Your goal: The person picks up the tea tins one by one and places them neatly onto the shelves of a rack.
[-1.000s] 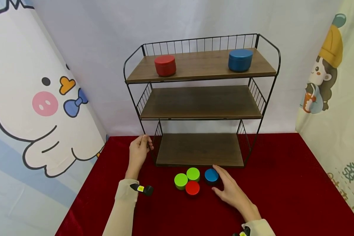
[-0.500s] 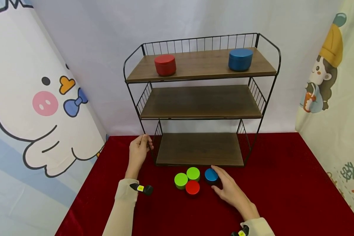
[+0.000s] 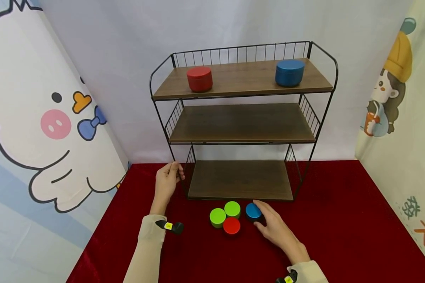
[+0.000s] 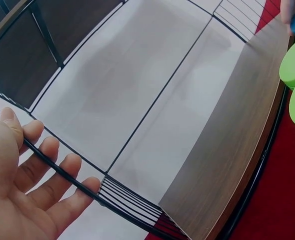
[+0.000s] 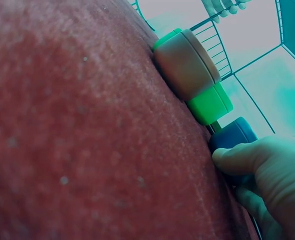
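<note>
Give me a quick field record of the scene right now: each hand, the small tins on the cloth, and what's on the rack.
left hand: holds the wire frame at the rack's lower left corner
right hand: fingers curled round the small blue tin
other small tins: two green, one red, clustered on the red cloth
rack: three shelves
top shelf: red tin left, large blue tin right
middle and bottom shelves: hold nothing

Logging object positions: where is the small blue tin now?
In the head view, the small blue tin sits on the red cloth, right of the green tins, in the right hand.
</note>
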`<act>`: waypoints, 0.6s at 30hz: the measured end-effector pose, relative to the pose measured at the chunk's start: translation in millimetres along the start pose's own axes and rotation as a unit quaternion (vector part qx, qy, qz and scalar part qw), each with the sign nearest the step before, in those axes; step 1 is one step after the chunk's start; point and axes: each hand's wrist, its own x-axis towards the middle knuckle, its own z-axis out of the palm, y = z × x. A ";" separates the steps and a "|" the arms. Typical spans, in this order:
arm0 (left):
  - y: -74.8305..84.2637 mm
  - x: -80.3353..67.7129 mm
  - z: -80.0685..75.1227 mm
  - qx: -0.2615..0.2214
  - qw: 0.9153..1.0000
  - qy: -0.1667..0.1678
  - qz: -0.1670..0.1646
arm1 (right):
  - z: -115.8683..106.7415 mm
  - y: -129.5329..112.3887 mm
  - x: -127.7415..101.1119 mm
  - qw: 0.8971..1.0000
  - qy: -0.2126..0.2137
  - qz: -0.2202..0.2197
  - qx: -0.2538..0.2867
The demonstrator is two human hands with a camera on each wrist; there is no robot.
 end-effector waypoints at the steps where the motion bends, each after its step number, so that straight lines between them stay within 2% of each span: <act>1: 0.0 0.0 0.0 0.000 1.000 0.000 0.001 | -0.3 -0.1 0.0 1.000 0.001 -0.001 -0.001; 9: -0.5 -0.6 0.7 0.002 1.000 0.002 -0.002 | -5.6 -2.6 2.7 1.000 0.012 0.005 0.007; 18: 1.3 -1.5 -0.1 0.006 1.000 0.001 0.003 | -27.0 -18.1 13.1 0.998 0.043 -0.035 0.004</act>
